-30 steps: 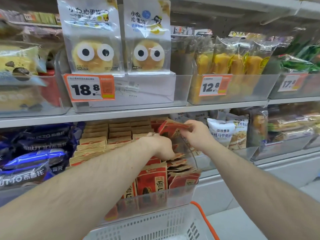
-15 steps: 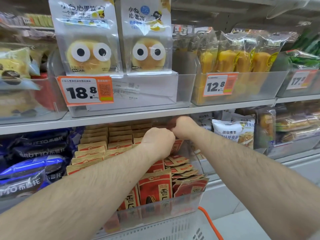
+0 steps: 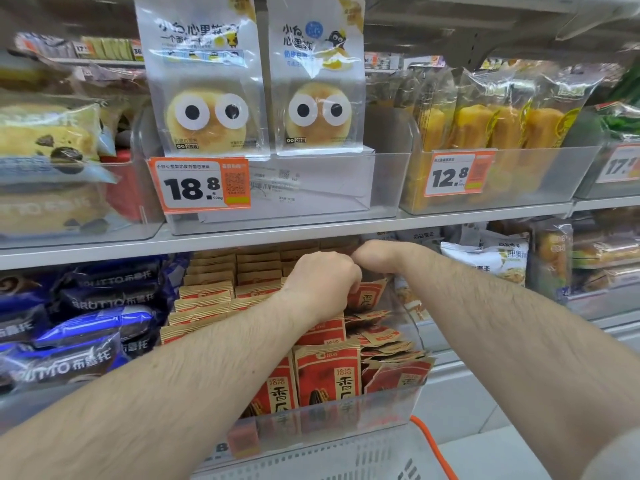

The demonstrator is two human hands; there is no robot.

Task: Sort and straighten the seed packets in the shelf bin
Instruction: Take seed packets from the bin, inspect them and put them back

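Now that both my hands have gone deeper under the shelf, my left grip (image 3: pixel 323 284) and right grip (image 3: pixel 377 259) curl on a red seed packet (image 3: pixel 367 296), standing it in the shelf bin (image 3: pixel 381 407).

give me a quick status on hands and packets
Both hands, left hand and right hand, curled on a red seed packet at bin's back. Right-side packets tumbled. Nothing blocking.
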